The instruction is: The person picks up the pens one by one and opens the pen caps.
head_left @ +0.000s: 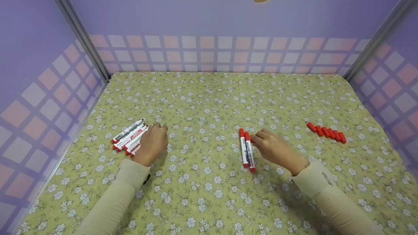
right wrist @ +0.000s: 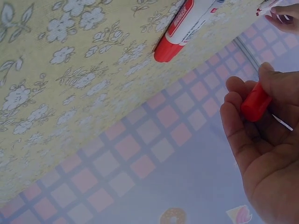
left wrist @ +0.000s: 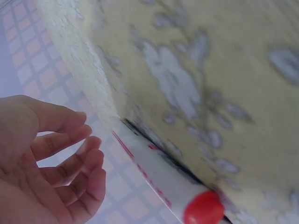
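Observation:
My left hand [head_left: 154, 141] hovers at the right side of a bunch of white markers [head_left: 128, 134] with red ends and bare dark tips. In the left wrist view its fingers [left wrist: 84, 161] are loosely bent with nothing between them, and one marker [left wrist: 163, 179] lies beside them. My right hand [head_left: 277, 150] pinches a small red marker cap [right wrist: 255, 102] between thumb and fingers. Just left of that hand, two white markers [head_left: 244, 151] with red caps lie side by side on the floral cloth.
Several loose red caps [head_left: 326, 132] form a slanted row on the right. Yellow-green floral cloth [head_left: 202, 107] covers the table. Purple walls [head_left: 209, 19] with pink and white squares enclose its back and sides.

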`<action>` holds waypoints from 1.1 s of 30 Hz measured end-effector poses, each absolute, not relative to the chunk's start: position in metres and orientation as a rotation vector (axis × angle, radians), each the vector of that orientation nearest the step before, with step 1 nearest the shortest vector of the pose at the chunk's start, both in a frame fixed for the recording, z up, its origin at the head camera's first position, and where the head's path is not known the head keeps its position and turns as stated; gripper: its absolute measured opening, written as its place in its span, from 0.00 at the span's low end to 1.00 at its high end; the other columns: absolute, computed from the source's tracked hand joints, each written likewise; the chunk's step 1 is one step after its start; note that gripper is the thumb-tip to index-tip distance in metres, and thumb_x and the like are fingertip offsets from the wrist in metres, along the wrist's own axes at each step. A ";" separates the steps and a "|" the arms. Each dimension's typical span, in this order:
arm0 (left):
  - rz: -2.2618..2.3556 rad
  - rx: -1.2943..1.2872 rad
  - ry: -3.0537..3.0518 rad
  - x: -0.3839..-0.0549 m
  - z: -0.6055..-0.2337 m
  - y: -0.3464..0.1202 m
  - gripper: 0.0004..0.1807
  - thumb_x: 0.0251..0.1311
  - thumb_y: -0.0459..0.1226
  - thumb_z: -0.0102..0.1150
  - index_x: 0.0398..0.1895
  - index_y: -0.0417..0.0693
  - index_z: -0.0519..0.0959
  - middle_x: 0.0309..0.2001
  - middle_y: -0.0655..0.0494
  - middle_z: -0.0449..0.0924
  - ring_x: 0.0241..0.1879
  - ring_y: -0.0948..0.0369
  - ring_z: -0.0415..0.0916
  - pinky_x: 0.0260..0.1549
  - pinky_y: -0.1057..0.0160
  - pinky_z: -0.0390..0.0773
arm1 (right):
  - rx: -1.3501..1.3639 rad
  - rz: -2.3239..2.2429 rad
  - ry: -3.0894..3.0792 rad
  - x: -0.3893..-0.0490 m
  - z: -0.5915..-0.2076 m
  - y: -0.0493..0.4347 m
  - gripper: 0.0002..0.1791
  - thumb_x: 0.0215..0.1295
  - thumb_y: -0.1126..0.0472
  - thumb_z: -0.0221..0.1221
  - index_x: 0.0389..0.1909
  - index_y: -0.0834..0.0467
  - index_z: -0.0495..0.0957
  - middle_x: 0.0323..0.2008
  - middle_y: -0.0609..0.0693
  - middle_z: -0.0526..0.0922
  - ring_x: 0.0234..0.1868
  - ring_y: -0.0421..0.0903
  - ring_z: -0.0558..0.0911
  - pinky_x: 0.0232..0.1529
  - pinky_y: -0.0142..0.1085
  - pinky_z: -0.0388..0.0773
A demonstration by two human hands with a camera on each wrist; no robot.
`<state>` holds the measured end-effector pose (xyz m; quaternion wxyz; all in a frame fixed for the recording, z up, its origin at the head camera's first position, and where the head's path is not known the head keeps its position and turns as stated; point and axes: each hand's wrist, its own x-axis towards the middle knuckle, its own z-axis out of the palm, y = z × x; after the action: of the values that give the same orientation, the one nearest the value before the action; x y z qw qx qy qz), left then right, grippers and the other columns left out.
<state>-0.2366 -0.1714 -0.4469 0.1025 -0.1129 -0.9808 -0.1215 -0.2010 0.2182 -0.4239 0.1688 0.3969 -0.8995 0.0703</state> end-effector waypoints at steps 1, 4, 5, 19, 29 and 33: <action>-0.367 -0.348 -2.889 -0.236 -0.446 -0.169 0.09 0.62 0.27 0.51 0.38 0.33 0.82 0.36 0.36 0.78 0.33 0.43 0.76 0.26 0.48 0.77 | 1.116 0.207 -2.567 -0.202 -0.423 0.220 0.11 0.60 0.70 0.63 0.44 0.64 0.82 0.34 0.55 0.83 0.35 0.48 0.80 0.34 0.36 0.81; -0.405 -0.379 -2.882 -0.235 -0.445 -0.162 0.09 0.63 0.28 0.53 0.39 0.34 0.83 0.35 0.38 0.78 0.33 0.45 0.76 0.28 0.50 0.77 | 1.085 0.224 -2.585 -0.205 -0.423 0.226 0.13 0.60 0.71 0.63 0.46 0.65 0.81 0.37 0.56 0.84 0.37 0.50 0.81 0.36 0.37 0.82; -0.417 -0.387 -2.883 -0.234 -0.445 -0.159 0.09 0.63 0.29 0.53 0.40 0.35 0.83 0.35 0.39 0.79 0.33 0.46 0.76 0.28 0.50 0.77 | 1.072 0.231 -2.590 -0.207 -0.423 0.228 0.13 0.60 0.71 0.63 0.46 0.65 0.81 0.37 0.57 0.84 0.38 0.50 0.81 0.37 0.38 0.82; -0.636 -0.484 -2.911 -0.226 -0.442 -0.108 0.13 0.66 0.33 0.52 0.48 0.39 0.81 0.40 0.45 0.79 0.30 0.55 0.76 0.23 0.59 0.74 | 0.708 0.369 -2.590 -0.229 -0.430 0.284 0.14 0.64 0.68 0.59 0.49 0.70 0.79 0.37 0.62 0.76 0.27 0.50 0.77 0.25 0.40 0.76; -0.976 -0.529 -3.025 -0.222 -0.439 -0.066 0.18 0.70 0.38 0.47 0.59 0.42 0.74 0.45 0.50 0.78 0.33 0.59 0.76 0.30 0.60 0.75 | 0.483 0.481 -2.590 -0.235 -0.431 0.335 0.15 0.62 0.69 0.61 0.48 0.73 0.78 0.36 0.66 0.77 0.29 0.57 0.78 0.28 0.49 0.78; -1.131 -0.558 -3.054 -0.222 -0.438 -0.051 0.20 0.71 0.40 0.47 0.62 0.43 0.72 0.41 0.52 0.78 0.24 0.62 0.72 0.26 0.61 0.71 | 0.342 0.557 -2.663 -0.234 -0.431 0.353 0.18 0.66 0.66 0.59 0.52 0.74 0.76 0.39 0.69 0.76 0.34 0.63 0.79 0.34 0.55 0.78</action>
<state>-0.2220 -0.0506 -0.4384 -0.0813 -0.1685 -0.9212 -0.3411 -0.2339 0.3533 -0.4309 0.1984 0.1221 -0.9519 0.1991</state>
